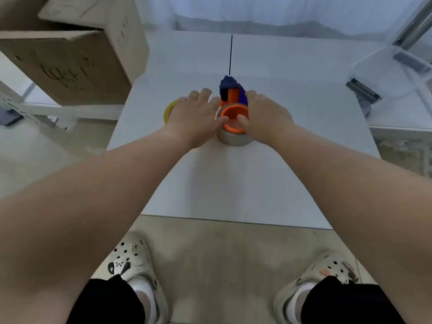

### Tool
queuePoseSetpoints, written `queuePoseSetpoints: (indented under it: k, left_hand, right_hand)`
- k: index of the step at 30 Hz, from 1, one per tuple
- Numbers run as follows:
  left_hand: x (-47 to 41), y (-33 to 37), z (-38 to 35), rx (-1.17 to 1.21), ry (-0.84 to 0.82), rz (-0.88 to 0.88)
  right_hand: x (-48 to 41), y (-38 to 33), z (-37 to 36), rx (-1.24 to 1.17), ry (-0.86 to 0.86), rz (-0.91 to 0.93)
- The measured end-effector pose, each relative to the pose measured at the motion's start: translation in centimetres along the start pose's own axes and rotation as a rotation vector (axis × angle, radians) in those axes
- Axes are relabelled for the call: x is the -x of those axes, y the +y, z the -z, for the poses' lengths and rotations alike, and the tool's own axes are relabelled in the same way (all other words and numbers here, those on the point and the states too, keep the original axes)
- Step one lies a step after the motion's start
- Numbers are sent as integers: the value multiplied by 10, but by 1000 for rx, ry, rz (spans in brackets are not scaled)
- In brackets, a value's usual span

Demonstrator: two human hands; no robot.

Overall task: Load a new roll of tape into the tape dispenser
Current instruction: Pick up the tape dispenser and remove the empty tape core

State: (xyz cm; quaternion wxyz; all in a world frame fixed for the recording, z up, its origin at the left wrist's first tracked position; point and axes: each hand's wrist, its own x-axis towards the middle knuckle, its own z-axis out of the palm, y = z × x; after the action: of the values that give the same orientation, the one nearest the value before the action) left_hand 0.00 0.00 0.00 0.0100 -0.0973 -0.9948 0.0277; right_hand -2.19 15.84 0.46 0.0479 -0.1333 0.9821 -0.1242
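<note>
A blue and orange tape dispenser (pixel 230 92) lies on the white table (pixel 233 178). Its orange spool hub (pixel 233 118) sits inside a clear tape roll (pixel 235 137). My left hand (pixel 196 118) lies flat beside the roll, thumb pressing on the hub's left rim. My right hand (pixel 266 115) wraps the roll's right side, thumb on the hub. A yellow tape roll (pixel 168 111) peeks out from behind my left hand, mostly hidden.
A large cardboard box (pixel 70 54) stands at the left on a lower shelf. A clear plastic bin (pixel 392 73) sits at the right. The table's near edge (pixel 233 220) runs just ahead of my feet. A thin dark seam (pixel 230 54) runs away from the dispenser.
</note>
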Motion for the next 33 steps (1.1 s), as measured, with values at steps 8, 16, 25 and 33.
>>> queuePoseSetpoints:
  k: [8, 16, 25, 33]
  left_hand:
    - [4, -7, -3, 18, 5, -29]
    - [11, 6, 23, 256, -19, 69]
    - [12, 16, 89, 1180, 249, 295]
    - [16, 19, 97, 1241, 191, 138]
  right_hand:
    - [0, 0, 2, -272, -17, -305]
    - [14, -7, 14, -510, 164, -310]
    - [28, -15, 78, -815, 171, -200]
    - [36, -1, 95, -1069, -83, -171]
